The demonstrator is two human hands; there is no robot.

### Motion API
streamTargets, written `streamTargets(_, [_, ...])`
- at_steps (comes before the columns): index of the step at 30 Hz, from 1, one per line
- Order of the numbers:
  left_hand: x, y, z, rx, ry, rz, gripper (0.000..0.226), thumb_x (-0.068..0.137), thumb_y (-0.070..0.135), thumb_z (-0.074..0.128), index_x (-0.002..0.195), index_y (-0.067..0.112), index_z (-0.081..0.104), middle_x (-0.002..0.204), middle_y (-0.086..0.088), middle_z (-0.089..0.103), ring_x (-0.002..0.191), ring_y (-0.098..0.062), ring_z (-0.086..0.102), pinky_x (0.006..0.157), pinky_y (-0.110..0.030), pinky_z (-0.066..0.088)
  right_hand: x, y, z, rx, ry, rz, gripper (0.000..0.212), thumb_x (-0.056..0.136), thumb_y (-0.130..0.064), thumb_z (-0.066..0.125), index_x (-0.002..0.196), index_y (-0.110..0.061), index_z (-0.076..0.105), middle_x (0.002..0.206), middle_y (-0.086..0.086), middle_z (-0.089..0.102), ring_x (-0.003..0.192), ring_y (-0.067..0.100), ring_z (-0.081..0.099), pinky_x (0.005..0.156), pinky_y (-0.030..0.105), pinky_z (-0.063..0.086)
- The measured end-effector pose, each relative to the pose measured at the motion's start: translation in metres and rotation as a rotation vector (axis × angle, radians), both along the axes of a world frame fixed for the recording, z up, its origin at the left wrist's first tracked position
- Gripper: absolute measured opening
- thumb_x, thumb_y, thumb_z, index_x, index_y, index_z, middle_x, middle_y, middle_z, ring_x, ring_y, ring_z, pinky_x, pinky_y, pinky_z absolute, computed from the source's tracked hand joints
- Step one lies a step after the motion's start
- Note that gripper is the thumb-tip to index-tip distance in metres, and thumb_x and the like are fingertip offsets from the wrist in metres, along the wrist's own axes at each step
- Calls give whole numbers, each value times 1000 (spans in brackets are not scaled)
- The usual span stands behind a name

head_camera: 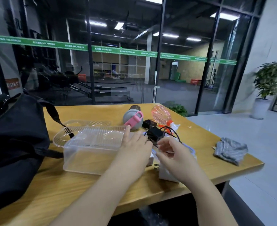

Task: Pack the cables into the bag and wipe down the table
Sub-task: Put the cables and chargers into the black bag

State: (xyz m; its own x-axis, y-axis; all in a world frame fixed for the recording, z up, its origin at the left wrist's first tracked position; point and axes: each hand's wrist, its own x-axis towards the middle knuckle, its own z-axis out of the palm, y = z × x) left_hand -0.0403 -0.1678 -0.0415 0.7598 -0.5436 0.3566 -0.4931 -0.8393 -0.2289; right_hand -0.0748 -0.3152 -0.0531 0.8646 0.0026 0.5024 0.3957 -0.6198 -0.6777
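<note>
A black charger with its black cable [155, 134] hangs just above the table's middle. My left hand [135, 144] and my right hand [170, 150] both pinch the cable below the black block. Under my right hand lie a white charger [167, 174] and a clear zip pouch with a blue edge [190, 148]. The black bag [15, 141] stands at the left end of the wooden table [207, 167]. A grey cloth [230, 150] lies crumpled near the right edge.
A clear plastic box [88, 157] with its lid tilted on top sits between the bag and my hands. Behind it lie a grey bottle with a pink strap [132, 119], a small black block [149, 123] and a pink spray bottle [161, 115]. Glass walls stand beyond.
</note>
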Motion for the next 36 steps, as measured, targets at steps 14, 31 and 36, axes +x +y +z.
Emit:
streamTargets(14, [27,-36,15,318,201,131,26,81,9,50,101,22,61,92,-1,62,113,-29,50,110,-51,-12,-12,-23,-15,-245,284,-17,47,74,-37,75,114,-38,52,118,-23,49,111,-3,43,84,8,32])
streamTargets(31, [5,10,42,-298,5,-185,33,87,20,57,115,35,49,110,2,46,111,-21,38,103,-31,12,-19,-1,22,-115,119,-4,43,69,-35,80,97,-48,50,98,-36,54,98,-17,47,74,6,36])
streamTargets(36, [-7,61,63,-634,3,-212,32,86,12,59,113,28,53,110,3,42,101,-17,46,87,-31,40,-13,46,48,23,-22,89,46,67,-30,81,98,-48,53,101,-30,59,98,-8,53,80,23,46])
